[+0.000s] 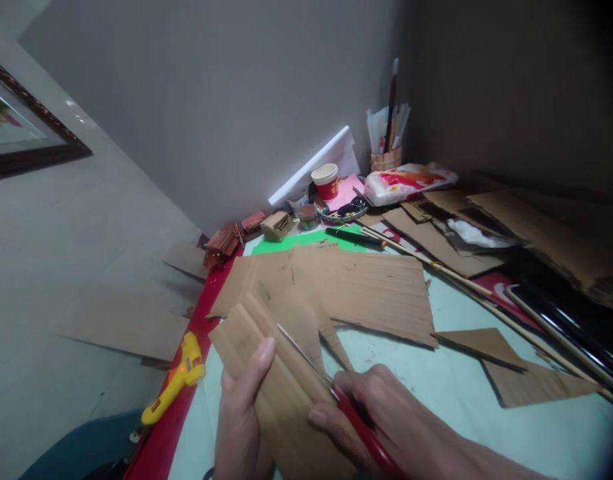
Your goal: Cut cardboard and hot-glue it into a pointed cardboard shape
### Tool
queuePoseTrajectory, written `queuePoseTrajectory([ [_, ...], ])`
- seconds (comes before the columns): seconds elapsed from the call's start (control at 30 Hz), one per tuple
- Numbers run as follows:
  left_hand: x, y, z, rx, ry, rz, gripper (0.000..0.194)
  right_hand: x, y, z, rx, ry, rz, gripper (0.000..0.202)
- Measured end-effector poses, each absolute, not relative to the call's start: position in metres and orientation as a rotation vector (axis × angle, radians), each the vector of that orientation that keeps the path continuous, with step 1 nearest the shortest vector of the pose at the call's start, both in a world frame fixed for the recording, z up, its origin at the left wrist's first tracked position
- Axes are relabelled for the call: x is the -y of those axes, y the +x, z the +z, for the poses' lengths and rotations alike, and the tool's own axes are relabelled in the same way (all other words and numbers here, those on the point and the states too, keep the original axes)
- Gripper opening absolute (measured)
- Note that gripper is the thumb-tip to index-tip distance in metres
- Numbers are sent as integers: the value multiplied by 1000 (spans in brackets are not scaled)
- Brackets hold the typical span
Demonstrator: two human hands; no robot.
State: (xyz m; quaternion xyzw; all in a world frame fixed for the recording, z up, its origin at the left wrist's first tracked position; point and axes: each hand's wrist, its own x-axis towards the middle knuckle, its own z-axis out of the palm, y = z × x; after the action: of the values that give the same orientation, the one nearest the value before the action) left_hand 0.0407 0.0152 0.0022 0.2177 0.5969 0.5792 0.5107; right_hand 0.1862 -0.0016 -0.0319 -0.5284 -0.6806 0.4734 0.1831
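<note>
My left hand (247,407) grips a strip of corrugated cardboard (281,393) from its left side, thumb lying across the top face. Closed around red-handled scissors (369,437) is my right hand (381,407), just right of the strip. The thin metal blade points up and left along the strip's right edge, and my right thumb rests close to the cardboard surface. How far the blades are apart is hard to see. Larger cardboard pieces (376,290) lie on the table beyond both hands.
A yellow glue gun (179,380) lies on the red left table edge. Triangular cardboard offcuts (536,380) and long sticks (466,290) are to the right. Farther back are a black pen (354,237), a paper cup (326,183), a plastic packet (406,183) and a brush holder (386,160).
</note>
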Motion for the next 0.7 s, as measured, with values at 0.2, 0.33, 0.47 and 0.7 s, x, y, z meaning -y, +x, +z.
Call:
queuePoseTrajectory([
  [0.2, -12, 42, 1, -1362, 556, 1394, 69, 1, 194, -16, 1881, -1352, 1218, 33],
  [0.33, -12, 41, 0, -1379, 548, 1360, 65, -2, 193, -24, 1910, -1312, 1193, 32],
  [0.47, -14, 38, -1, -1415, 539, 1348, 63, -1, 192, -29, 1910, -1401, 1233, 48],
  [0.7, -12, 35, -5, -1292, 575, 1319, 80, -2, 195, -14, 1893, -1485, 1360, 49],
])
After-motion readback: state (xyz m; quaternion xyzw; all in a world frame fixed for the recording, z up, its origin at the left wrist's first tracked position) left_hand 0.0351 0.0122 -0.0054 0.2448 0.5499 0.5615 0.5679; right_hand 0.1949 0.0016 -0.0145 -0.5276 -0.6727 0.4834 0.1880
